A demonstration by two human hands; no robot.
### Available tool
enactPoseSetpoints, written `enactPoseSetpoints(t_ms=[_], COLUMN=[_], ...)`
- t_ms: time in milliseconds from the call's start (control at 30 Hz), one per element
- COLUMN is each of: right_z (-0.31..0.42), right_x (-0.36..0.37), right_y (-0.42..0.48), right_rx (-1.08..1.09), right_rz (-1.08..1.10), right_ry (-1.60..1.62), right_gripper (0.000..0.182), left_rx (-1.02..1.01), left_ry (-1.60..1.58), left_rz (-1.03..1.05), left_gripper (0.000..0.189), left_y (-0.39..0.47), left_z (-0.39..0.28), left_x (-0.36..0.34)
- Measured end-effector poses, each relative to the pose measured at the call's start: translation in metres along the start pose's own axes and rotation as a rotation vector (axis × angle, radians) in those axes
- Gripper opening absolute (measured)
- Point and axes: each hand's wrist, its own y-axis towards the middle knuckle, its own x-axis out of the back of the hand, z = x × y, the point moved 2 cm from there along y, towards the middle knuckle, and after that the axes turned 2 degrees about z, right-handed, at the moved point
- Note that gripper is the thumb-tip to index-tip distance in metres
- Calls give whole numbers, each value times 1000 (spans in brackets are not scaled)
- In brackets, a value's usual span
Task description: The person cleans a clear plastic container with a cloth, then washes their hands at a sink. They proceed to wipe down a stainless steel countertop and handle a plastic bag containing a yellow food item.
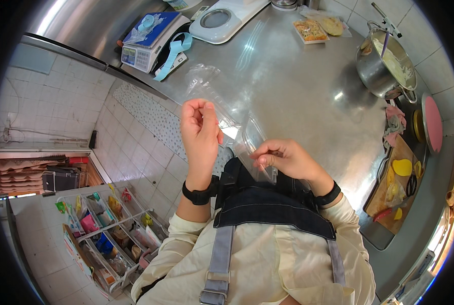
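Note:
A clear plastic clamshell container (pixel 257 167) is in front of my apron, above the edge of the steel worktop. My right hand (pixel 288 158) pinches its near section between thumb and fingers. More clear plastic (pixel 207 85) extends up and left over the worktop; whether it is the same piece is hard to tell. Close beside that plastic, my left hand (pixel 202 124) is raised with fingers curled and the thumb against the index finger. Glare and transparency hide whether anything thin sits in those left fingertips.
A digital scale (pixel 135 55) holds tape and crumpled plastic. Beyond lie a white appliance base (pixel 219 23) and a packaged food tray (pixel 310 31). At right are a steel pot (pixel 372 68), cloths (pixel 394 126) and a cutting board (pixel 375 202) with scissors (pixel 411 185) and a red-handled knife (pixel 382 215).

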Motion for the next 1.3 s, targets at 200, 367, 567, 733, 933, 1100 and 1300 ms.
enactPoseSetpoints(t_ms=[200, 367, 567, 733, 933, 1100, 1300], right_z=[-7, -5, -9, 0, 8, 28, 47], right_x=[-2, -3, -2, -10, -4, 3, 9], right_y=[0, 3, 6, 7, 2, -17, -50], right_rx=[19, -37, 21, 63, 70, 15, -146], right_rz=[-54, -316, -374, -307, -377, -347, -230], right_ry=[-90, -471, -438, -552, -514, -589, -576], right_gripper=[13, 13, 11, 11, 10, 9, 9], left_rx=[34, 46, -81, 24, 180, -27, -395], left_ry=[45, 211, 659, 309, 176, 530, 932], left_rz=[20, 101, 374, 531, 475, 469, 583], left_gripper=[12, 21, 57, 92, 73, 59, 49], left_y=[2, 2, -16, -27, -21, -19, -14], left_z=[8, 20, 44, 47, 41, 52, 50], left_x=[0, -1, 1, -14, -12, -9, -17])
